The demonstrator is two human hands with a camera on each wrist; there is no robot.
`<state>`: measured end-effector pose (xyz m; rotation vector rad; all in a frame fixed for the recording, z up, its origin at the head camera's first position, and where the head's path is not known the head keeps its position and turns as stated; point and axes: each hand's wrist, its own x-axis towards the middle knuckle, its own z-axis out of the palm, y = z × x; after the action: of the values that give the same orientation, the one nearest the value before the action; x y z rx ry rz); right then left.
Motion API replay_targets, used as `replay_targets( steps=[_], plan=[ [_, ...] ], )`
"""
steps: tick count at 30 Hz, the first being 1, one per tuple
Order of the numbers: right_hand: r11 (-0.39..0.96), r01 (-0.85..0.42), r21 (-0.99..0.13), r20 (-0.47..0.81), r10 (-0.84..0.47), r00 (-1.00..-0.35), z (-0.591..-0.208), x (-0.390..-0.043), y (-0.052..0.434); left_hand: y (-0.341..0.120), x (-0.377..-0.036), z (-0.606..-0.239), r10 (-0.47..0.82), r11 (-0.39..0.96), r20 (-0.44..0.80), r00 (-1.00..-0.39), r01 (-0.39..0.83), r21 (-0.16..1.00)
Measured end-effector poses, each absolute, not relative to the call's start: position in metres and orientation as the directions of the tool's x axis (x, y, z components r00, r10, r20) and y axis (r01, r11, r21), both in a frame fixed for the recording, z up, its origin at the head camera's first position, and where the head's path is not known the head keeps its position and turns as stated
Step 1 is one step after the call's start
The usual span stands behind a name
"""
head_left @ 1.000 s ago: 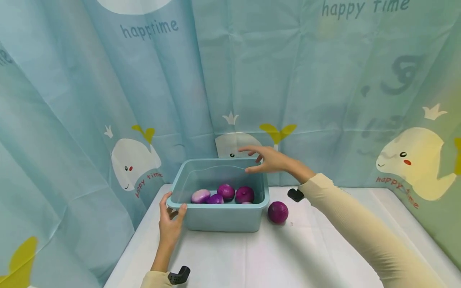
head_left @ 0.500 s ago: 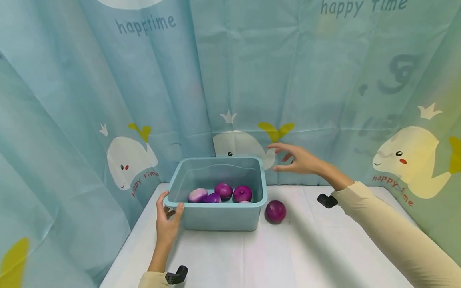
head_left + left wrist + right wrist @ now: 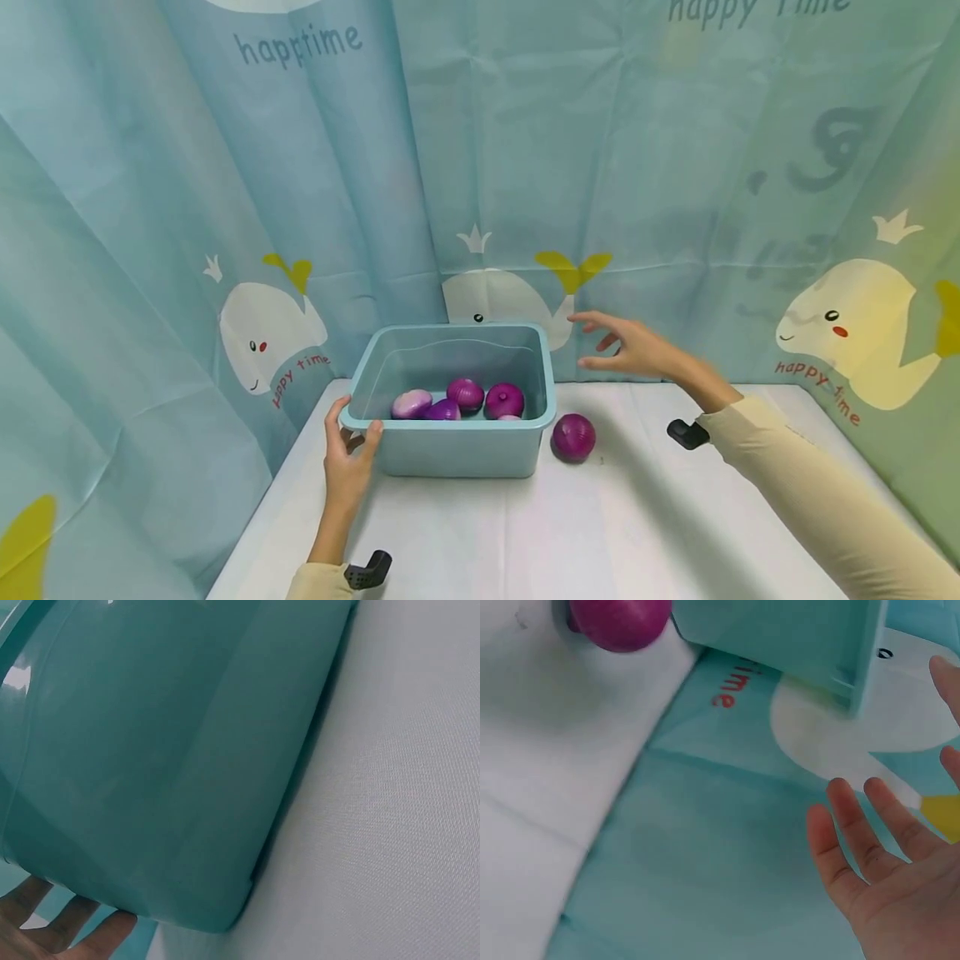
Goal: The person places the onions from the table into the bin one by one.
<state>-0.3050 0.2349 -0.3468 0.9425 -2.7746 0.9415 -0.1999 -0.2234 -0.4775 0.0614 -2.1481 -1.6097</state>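
A light blue plastic bin [image 3: 457, 454] stands on the table, and several red onions [image 3: 504, 402] lie inside it, some partly hidden by the front wall. My left hand [image 3: 348, 475] holds the bin's front left corner, thumb at the front rim and fingers around the left side. In the left wrist view, the fingers [image 3: 105, 936] reach along the bin wall [image 3: 150, 765]. Outside, close to the bin's right side, sits one red onion [image 3: 573, 437]. My right hand [image 3: 630, 346] is raised above and behind that onion, fingers spread and loosely bent, holding nothing.
A white cloth covers the table [image 3: 450, 533]. Blue curtains [image 3: 517, 167] printed with whales hang close behind the bin and along both sides. Each wrist carries a small black camera mount [image 3: 369, 571].
My right hand has moved right, from over the bin to beyond its right rim, and stays empty. The left hand keeps its hold on the corner. The head view has shifted slightly.
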Motion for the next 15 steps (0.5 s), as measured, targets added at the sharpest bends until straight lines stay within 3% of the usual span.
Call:
replay_targets(
  steps=[8,15],
  plan=[
    [0.599,-0.542,-0.590,0.242,-0.509,-0.826,-0.394,-0.304,0.234,-0.223,-0.201,-0.477,-0.298,0.309,0.325,-0.898,0.231,0.922],
    [0.569,-0.439,-0.695,0.121,-0.510,-0.852,-0.425,-0.301,0.231,-0.222,-0.199,-0.476,-0.303,0.311,0.318,-0.898,0.223,0.924]
  ],
)
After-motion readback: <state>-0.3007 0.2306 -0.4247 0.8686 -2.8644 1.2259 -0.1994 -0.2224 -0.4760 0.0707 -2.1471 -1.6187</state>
